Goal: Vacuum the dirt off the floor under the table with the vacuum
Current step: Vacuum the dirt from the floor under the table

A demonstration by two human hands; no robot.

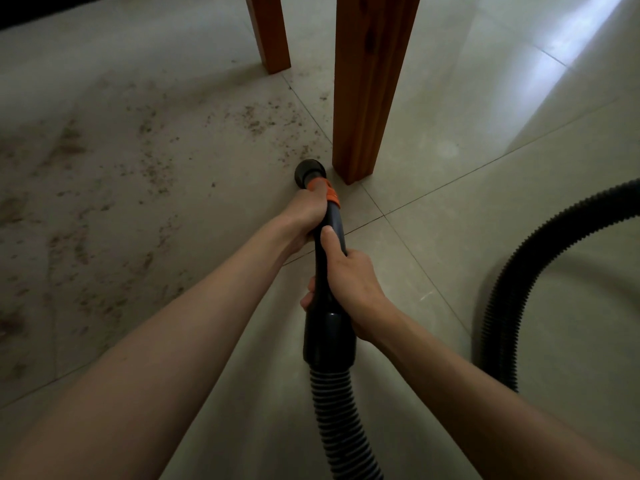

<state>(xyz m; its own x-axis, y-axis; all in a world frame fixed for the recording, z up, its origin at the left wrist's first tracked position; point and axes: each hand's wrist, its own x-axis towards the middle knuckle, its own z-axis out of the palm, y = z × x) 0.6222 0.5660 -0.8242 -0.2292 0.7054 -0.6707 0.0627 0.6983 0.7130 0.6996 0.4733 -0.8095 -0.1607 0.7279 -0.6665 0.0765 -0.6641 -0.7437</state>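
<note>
Both arms are bare and stretched out forward and down, coming in from the bottom corners and meeting near the middle. The left hand [304, 213] is the farther one, wrapped around the vacuum wand [333, 223] right behind its orange collar, back of the hand facing up, wrist pretty straight. The right hand [349, 282] sits closer to the body on the same wand, thumb lying up along the top and the fingers curled round underneath, tips poking out on the left side. Right wrist bends slightly inward. The hands are close but not touching.
</note>
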